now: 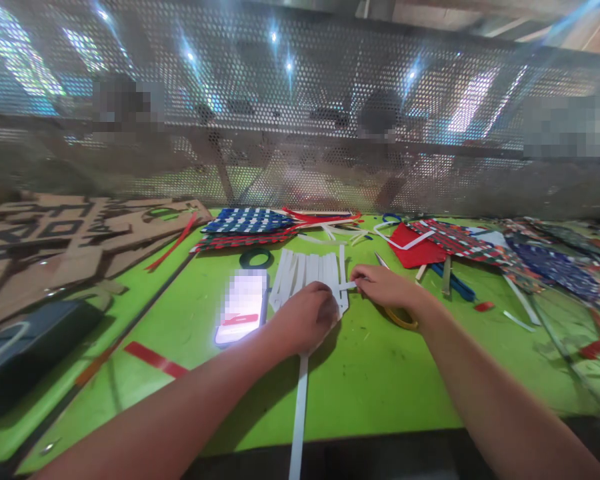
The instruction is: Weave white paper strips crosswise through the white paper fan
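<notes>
White strips lie side by side in a fan on the green table, several of them running away from me. My left hand rests over their near end with its fingers curled; what it grips beneath is hidden. One long white strip hangs from under that hand over the table's front edge. To the right, my right hand pinches the end of a short white strip that reaches sideways to the fan. Scissors with yellow handles lie partly under my right wrist.
A lit phone lies left of the strips, below a dark tape roll. Woven blue-white pieces and red woven pieces lie behind. Cardboard and a dark case occupy the left. A perforated metal screen stands behind.
</notes>
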`<state>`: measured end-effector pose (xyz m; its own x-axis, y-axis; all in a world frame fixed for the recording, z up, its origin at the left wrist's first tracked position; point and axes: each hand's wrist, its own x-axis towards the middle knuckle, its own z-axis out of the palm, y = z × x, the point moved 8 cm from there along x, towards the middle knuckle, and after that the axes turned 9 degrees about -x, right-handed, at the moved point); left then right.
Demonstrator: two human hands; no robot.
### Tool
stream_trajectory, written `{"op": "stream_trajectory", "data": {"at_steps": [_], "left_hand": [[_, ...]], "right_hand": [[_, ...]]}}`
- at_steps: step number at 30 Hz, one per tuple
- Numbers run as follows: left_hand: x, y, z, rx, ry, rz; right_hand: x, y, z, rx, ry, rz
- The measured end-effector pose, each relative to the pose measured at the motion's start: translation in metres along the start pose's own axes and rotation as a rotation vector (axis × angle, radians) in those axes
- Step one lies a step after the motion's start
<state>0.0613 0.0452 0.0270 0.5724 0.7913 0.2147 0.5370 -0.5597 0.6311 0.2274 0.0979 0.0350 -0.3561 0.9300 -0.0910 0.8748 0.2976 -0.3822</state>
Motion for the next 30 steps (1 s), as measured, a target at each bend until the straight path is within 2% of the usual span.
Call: {"op": "stream_trajectory", "data": {"at_steps": [17, 30], "left_hand": [[-0.001, 0.003, 0.001, 0.003, -0.028, 0.022], [0.001, 0.001, -0.004, 0.017, 0.008, 0.008]], "right_hand": [[0.000, 0.004, -0.005, 0.045, 0.050, 0.025], [-0.001, 0.009, -0.014, -0.113, 0.123, 0.062]]}}
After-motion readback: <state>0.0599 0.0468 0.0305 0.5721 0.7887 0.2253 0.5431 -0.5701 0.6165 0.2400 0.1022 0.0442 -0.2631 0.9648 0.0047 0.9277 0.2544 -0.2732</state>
